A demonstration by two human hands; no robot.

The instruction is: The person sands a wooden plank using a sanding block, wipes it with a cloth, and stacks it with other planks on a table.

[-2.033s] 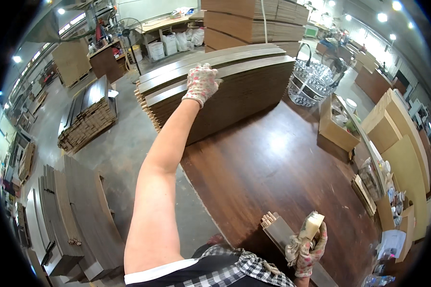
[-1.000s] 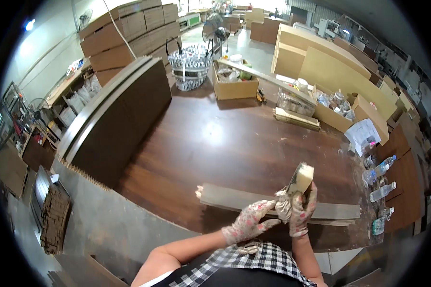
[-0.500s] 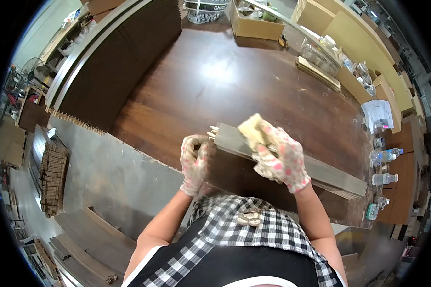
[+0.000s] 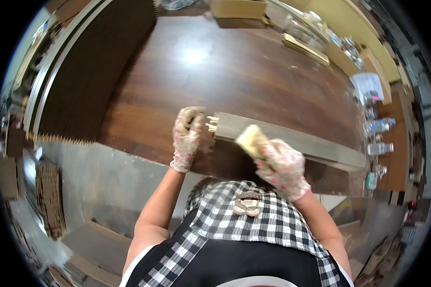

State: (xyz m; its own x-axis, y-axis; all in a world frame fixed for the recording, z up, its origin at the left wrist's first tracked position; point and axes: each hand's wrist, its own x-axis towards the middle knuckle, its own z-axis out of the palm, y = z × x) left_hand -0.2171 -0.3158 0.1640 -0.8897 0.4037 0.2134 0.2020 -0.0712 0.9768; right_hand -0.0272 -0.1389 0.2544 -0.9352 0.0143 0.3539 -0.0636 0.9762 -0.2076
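A pale yellow sponge-like block point(image 4: 250, 138) is gripped in my right hand point(image 4: 283, 170), which wears a white glove with pink dots. The block is at the near long edge of a narrow grey board point(image 4: 301, 137) lying on the table; whether it touches the board I cannot tell. Several light wooden dowels point(image 4: 212, 125) stick out of the board's left end. Just left of these dowels is my left hand point(image 4: 187, 137), in a matching glove. Its fingers are loosely bent, apart from the thumb, with nothing visible between them.
Tall dark panels point(image 4: 91, 62) stand on edge along the left of the brown table point(image 4: 196, 86). Plastic bottles point(image 4: 380, 149) line the right edge beside a paper sheet point(image 4: 368, 87). A cardboard box point(image 4: 239, 8) and thin wooden strips point(image 4: 305, 49) lie at the back.
My right hand has brought the yellow block from above the board's top down to its near edge. My left hand has moved a little left, away from the dowels. The whole view has shifted.
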